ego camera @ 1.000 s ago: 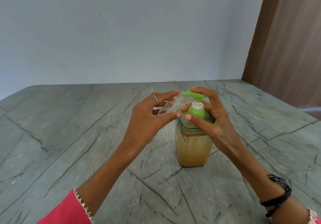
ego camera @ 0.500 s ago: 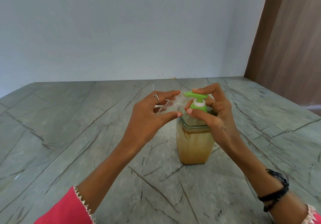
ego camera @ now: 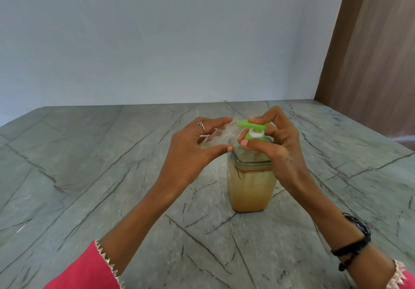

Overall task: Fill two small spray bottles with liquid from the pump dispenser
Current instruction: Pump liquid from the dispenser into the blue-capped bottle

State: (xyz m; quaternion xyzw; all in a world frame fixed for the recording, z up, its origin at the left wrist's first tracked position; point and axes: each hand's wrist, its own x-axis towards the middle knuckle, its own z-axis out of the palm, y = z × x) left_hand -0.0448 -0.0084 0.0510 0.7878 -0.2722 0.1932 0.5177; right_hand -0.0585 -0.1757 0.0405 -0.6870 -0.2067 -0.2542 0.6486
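My left hand (ego camera: 188,151) grips a small clear bottle (ego camera: 219,136), tilted to the green pump (ego camera: 252,125); my right hand's (ego camera: 278,145) grip curls around it, pressing.

Soft, even daylight; sharp focus (edges bow slightly).

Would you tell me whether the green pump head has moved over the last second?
Yes. The green pump head has sunk closer to the dispenser's clear shoulder.
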